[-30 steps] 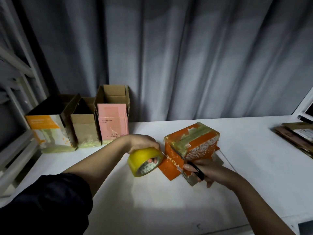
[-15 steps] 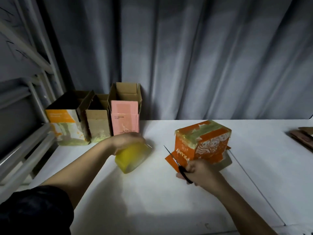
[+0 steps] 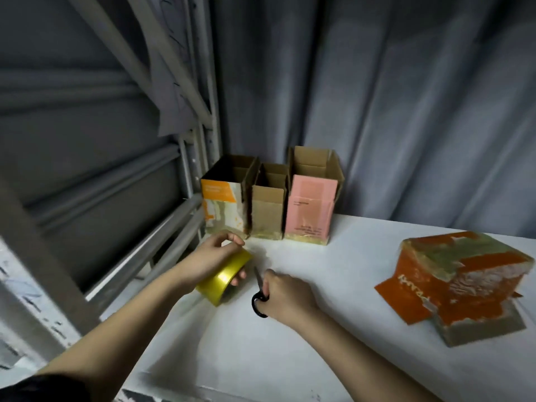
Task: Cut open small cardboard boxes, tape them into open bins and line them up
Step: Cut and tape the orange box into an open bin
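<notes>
My left hand is curled around the yellow roll of packing tape, thumb over the top and fingertips showing at its open side, with the roll down at the white tabletop. My right hand is clenched on the black-handled scissors, fingers through the loops and the blades pointing up and away from me, just beside the roll (whether the blades are parted I cannot tell, the picture is blurred there).

The orange printed cardboard box with strips of yellowish tape across it sits tilted on the table well to the right of both hands, apart from them, one orange flap splayed out flat toward me and a grey cardboard flap under its near corner.

At the back of the table, against the grey curtain, three open-topped bins stand side by side touching: an orange-and-white printed carton on the left, a plain brown cardboard box in the middle, a pink-fronted cardboard box on the right. Grey metal shelving runs along the left.
</notes>
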